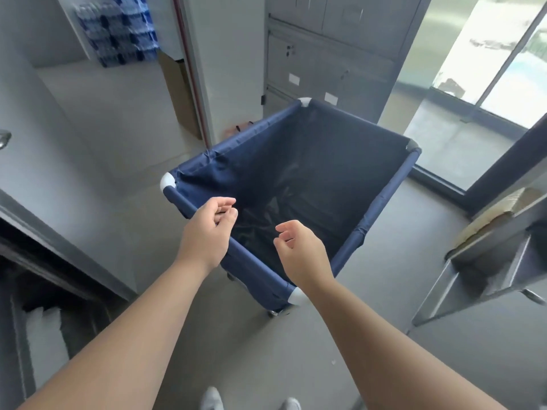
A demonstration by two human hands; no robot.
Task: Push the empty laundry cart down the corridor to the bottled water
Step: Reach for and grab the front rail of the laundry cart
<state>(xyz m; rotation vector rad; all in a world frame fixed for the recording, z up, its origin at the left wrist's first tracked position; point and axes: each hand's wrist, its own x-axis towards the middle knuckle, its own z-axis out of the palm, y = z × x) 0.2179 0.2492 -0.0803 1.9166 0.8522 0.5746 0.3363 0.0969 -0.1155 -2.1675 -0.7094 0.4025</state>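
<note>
Your left hand (211,224) and right hand (297,247) hover over the near rail of the laundry cart (296,184), fingers loosely curled and apart, gripping nothing. The cart sits straight ahead at twelve o'clock, its blue liner empty. The bottled water (115,31) is stacked at eleven o'clock down the corridor, so take hold of that rail and steer left.
</note>
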